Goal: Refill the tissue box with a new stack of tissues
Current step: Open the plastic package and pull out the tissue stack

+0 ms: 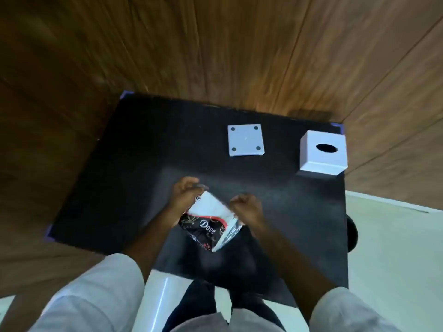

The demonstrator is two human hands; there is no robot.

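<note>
Both my left hand (184, 197) and right hand (247, 208) grip the tissue pack (211, 224) (wrapper seemingly part-opened); the tissue box (322, 153) at the table's (134, 164) far right corner awaits refilling, base (245, 139) off.

likely a home or office room, wood-panelled wall (215, 44), black table (143, 152), pale floor (395, 248)

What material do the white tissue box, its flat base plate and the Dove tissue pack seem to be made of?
Tissue box: probably smooth matte plastic, judging by its even white faces and clean oval slot; painted wood is possible.
Base plate: the same white material, with four dark round pads at its corners.
Dove tissue pack: thin glossy printed plastic film, wrinkled and reflective, with soft white tissues showing at its opened end.
</note>
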